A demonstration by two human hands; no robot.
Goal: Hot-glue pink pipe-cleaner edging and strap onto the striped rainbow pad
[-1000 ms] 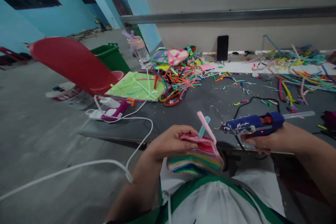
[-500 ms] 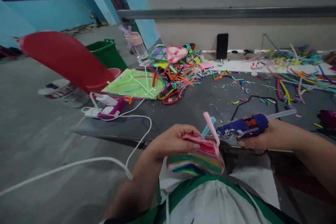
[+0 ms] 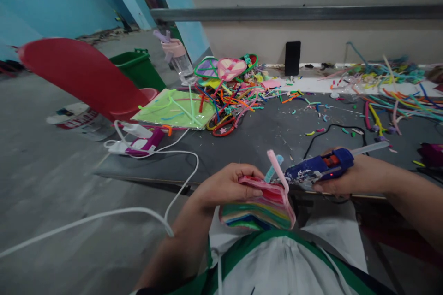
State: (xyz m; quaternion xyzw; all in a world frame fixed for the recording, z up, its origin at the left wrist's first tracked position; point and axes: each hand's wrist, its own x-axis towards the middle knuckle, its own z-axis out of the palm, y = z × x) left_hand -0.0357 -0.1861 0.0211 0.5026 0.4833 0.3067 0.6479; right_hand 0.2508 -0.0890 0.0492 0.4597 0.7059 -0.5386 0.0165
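Observation:
My left hand (image 3: 235, 186) is closed on a striped pipe-cleaner piece (image 3: 258, 212), with bands of pink, red, yellow, green and blue. It is held low, in front of my lap. A pink pipe-cleaner end (image 3: 278, 170) and a light blue one (image 3: 273, 169) stick up from its top edge. In my right hand (image 3: 341, 182) is a blue hot glue gun (image 3: 320, 166), with a clear glue stick (image 3: 370, 148) poking out of its back. The gun's nozzle points left, close to the piece's upper right corner; whether the tip touches it I cannot tell.
Loose pipe cleaners (image 3: 235, 97) and heart-shaped pieces (image 3: 231, 69) pile up at the back. A green sheet (image 3: 176, 108), a water bottle (image 3: 178, 60) and a power strip (image 3: 145, 143) with a white cable (image 3: 131, 211) are left. A phone (image 3: 292, 58) leans on the wall. A red chair (image 3: 79, 78) stands beyond.
The view has shifted very slightly. Both hands, the striped piece and the glue gun keep almost the same position, with no grip changed.

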